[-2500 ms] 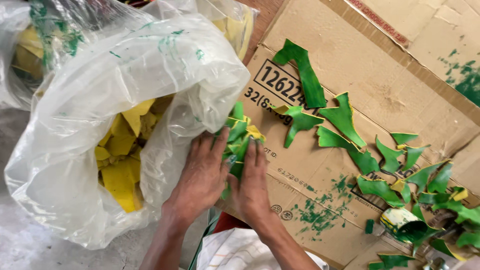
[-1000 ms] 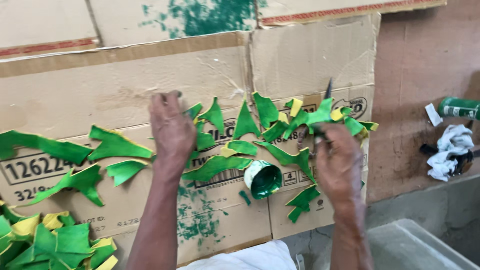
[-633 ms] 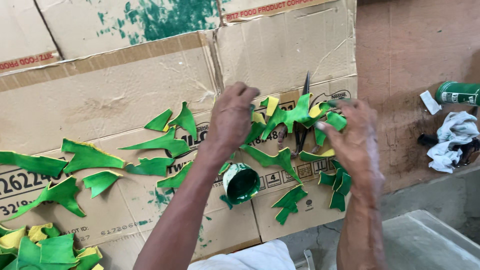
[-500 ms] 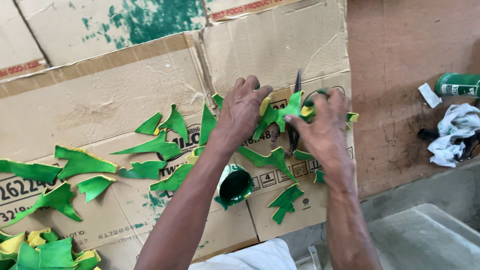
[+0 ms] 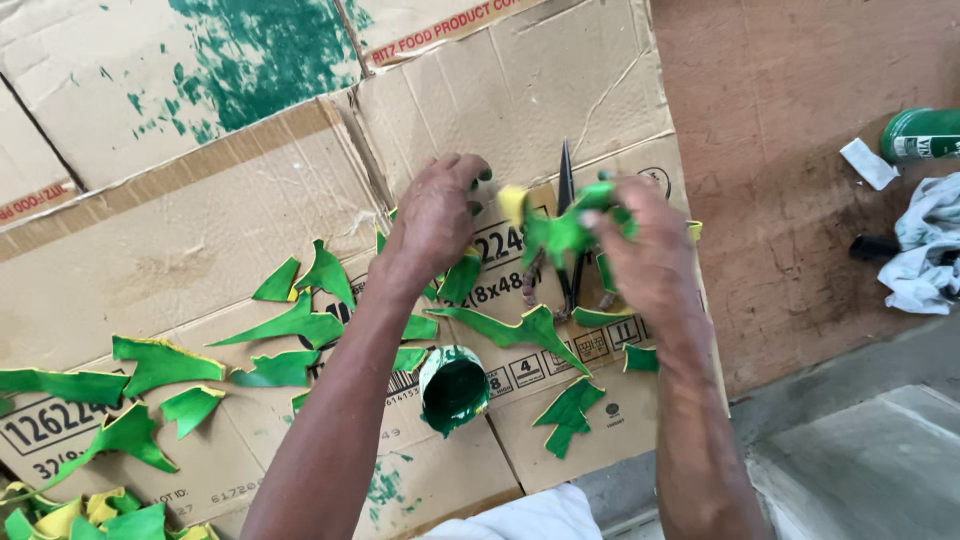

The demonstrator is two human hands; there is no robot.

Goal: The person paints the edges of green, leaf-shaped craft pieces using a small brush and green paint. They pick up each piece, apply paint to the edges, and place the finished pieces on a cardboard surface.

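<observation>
Above the flattened cardboard sheets, both hands work close together. The right hand is closed around a bunch of green scraps, some with yellow edges, gripping them between fingers and thumb. The left hand has its fingers curled down, fingertips pressing on green scraps lying on the cardboard; whether it actually grips one cannot be told.

Between and just beyond the hands, a pair of scissors lies on the cardboard, blades pointing away from the person, handles partly hidden by the right hand's scraps.

Near the wrists, a green-coated round cup lies on its side, open mouth toward the camera. A long pointed green strip lies beside it, and a smaller forked scrap lies nearer the person.

To the left, further green cut pieces are spread over the cardboard, apart from one another. A mixed green and yellow heap sits at the lower left corner.

To the right, on the brown floor, lie a green can on its side and a crumpled white cloth.
</observation>
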